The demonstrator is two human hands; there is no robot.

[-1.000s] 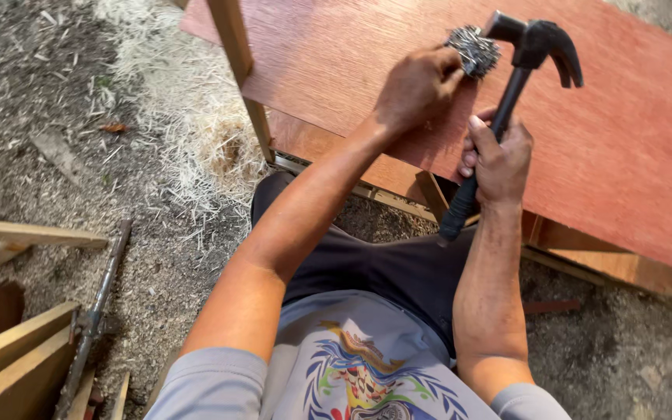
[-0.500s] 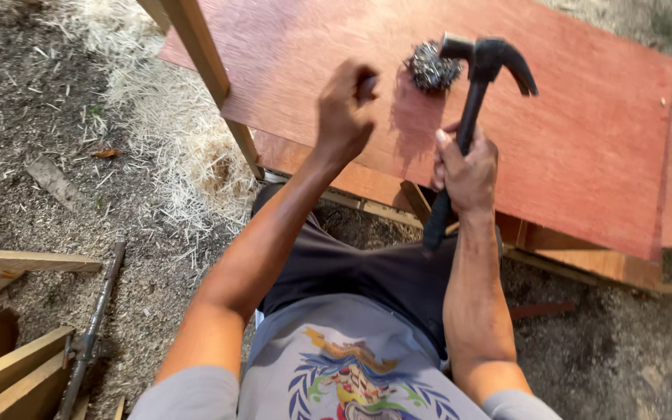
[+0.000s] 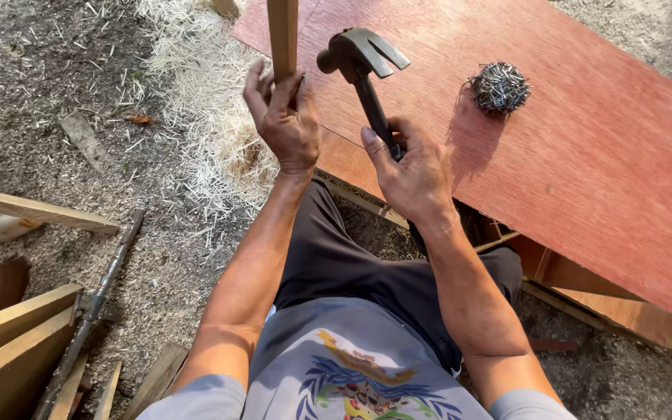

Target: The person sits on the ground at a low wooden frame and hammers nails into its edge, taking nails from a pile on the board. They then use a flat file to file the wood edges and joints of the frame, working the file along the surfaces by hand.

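Head view: my left hand (image 3: 285, 117) wraps its fingers (image 3: 257, 85) around the upright wooden strip (image 3: 282, 35), steadying it. My right hand (image 3: 414, 167) is closed on the hammer (image 3: 361, 58) handle, head raised beside the strip. The nail pile (image 3: 499, 85) waits on the red board (image 3: 585, 155), within reach.

A single head-worn camera looks steeply down and forward, close over the person's own lap and hands, onto the red board (image 3: 569, 155) and littered ground.
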